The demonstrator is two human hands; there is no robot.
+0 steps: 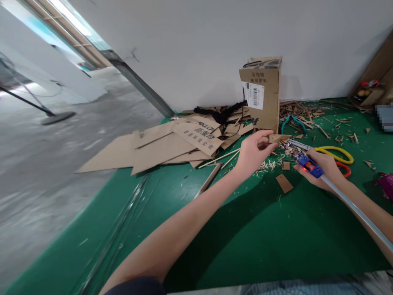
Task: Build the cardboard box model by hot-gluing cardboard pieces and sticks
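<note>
My left hand (254,150) pinches a small piece of cardboard (280,138) between thumb and fingers. In my right hand (326,167) is a blue glue gun (310,164) with a red light glowing and a long clear glue stick (353,200) running out of its back. The gun's nozzle end, messy with shavings, points toward the cardboard piece; whether they touch I cannot tell. Scissors (336,153) with yellow and red handles lie right behind my right hand, partly hidden by it. Below the hands lie a cut cardboard rectangle (284,183) with a hole and a smaller square (285,166).
A tall cardboard box (266,98) stands behind my hands against the wall. Teal pliers (293,121) lie among cardboard scraps (302,110). Flat cardboard sheets (166,149) and thin wooden sticks (219,158) spread leftward on the green table (245,246). A purple item (387,186) sits far right.
</note>
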